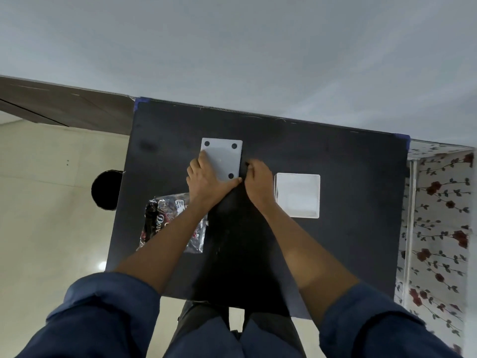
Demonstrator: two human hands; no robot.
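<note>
A flat white rectangular device (224, 157) lies face down on the black table (335, 164), with round black feet showing at three of its corners. My left hand (206, 180) grips its near left corner, the thumb lying along its near edge. My right hand (258, 182) is at the device's right edge, its fingers curled round a small dark thing (247, 164) whose tip just shows; what it is I cannot tell.
A white square box (297, 195) sits to the right of my right hand. A shiny dark snack bag (167, 220) lies under my left forearm. A round black object (106, 189) stands on the floor left of the table. A floral covering (438, 215) is at the right.
</note>
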